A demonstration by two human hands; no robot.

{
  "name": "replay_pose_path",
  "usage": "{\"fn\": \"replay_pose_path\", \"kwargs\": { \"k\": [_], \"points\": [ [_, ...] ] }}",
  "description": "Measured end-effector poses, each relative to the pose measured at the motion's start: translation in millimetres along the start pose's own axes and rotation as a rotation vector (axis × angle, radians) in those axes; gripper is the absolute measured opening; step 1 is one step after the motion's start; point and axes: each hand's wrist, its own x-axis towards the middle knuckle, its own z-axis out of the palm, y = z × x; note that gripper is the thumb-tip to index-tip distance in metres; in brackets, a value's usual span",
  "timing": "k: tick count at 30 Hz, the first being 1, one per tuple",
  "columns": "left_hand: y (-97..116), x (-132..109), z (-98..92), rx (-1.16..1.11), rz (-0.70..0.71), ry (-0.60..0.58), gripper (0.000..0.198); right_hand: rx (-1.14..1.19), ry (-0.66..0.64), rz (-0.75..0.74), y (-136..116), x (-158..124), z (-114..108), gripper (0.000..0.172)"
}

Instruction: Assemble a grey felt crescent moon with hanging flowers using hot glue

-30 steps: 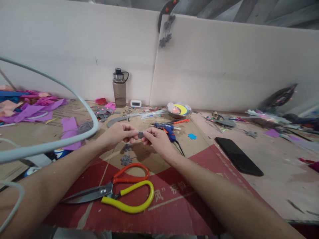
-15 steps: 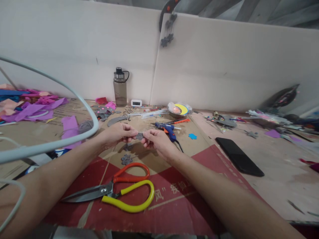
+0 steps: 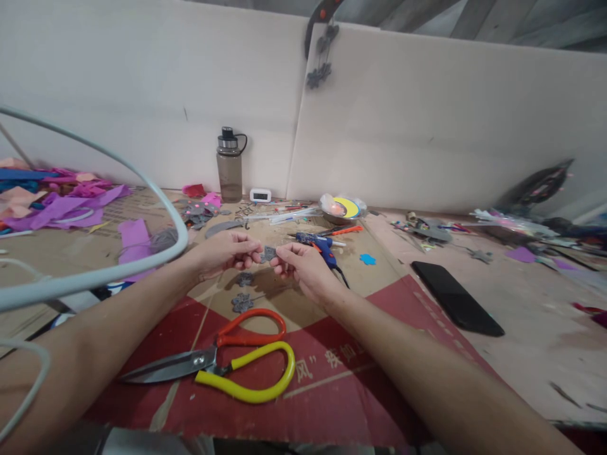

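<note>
Between my two hands, above the cardboard, is a small grey felt flower (image 3: 268, 253), partly covered by fingers. My right hand (image 3: 303, 268) pinches its right side between thumb and forefinger. On the other side my left hand (image 3: 232, 254) is closed, its fingertips at the flower's left edge. Below the hands lie two more grey felt flowers, one upper (image 3: 245, 279) and one lower (image 3: 242, 303). Scissors with one red and one yellow handle (image 3: 256, 395) rest nearer to me, blades pointing left. Just beyond my right hand is a blue glue gun (image 3: 324, 248).
A black phone (image 3: 456, 298) lies on the right, a blue felt flower (image 3: 367, 259) beyond my right wrist. A bottle (image 3: 230, 170) and small white clock (image 3: 260, 196) stand against the back board. A pale tube (image 3: 156, 189) arches across the left, before felt scraps (image 3: 71, 205).
My fingers have shifted slightly on the held flower, and more of it shows between the hands. My left fingertips sit a little farther from the right ones. The table things stay put.
</note>
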Motion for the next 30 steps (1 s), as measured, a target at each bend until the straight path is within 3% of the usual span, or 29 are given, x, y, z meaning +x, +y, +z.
{"fn": "replay_pose_path", "kwargs": {
  "k": [12,18,30],
  "points": [
    [-2.2,-1.9,5.0,0.188,-0.015,-0.006,0.028,0.021,-0.041,0.042,-0.9,-2.9,1.0,0.025],
    [-1.5,-2.2,4.4,0.16,-0.025,0.065,0.026,0.028,-0.036,0.021,1.8,0.3,-0.5,0.028],
    [0.7,-3.5,4.4,0.108,-0.033,0.029,0.021,-0.031,-0.055,0.0,0.8,-1.6,0.6,0.031]
  ]
}}
